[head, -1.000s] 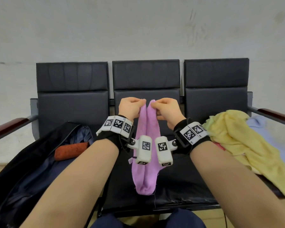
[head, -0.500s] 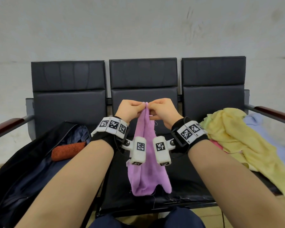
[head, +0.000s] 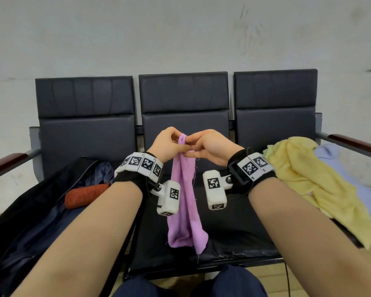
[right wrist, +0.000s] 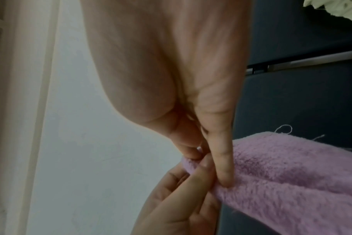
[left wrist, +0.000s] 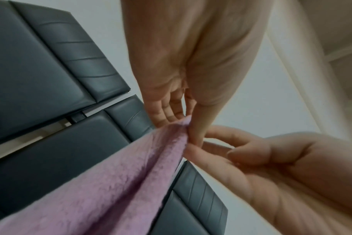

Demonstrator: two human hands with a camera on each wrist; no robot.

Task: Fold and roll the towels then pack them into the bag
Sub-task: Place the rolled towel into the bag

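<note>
At the centre of the head view, a soft purple terry towel [head: 185, 202] is held up by its top edge, folded lengthwise, its lower end hanging down to the front of the middle seat of a black padded three-seat bench [head: 184, 93]. The top edge is pinched between thumb and fingertips by the left hand [head: 167, 144] and, touching it, by the right hand [head: 210, 148]; how many layers are gripped is hard to tell in the blurred wrist views. At lower left, an open dark blue fabric bag [head: 41, 215] is seen on the left seat, with a rolled orange towel [head: 86, 195] inside. At right, a crumpled yellow towel [head: 313, 179] lies over a pale blue towel [head: 351, 174].
</note>
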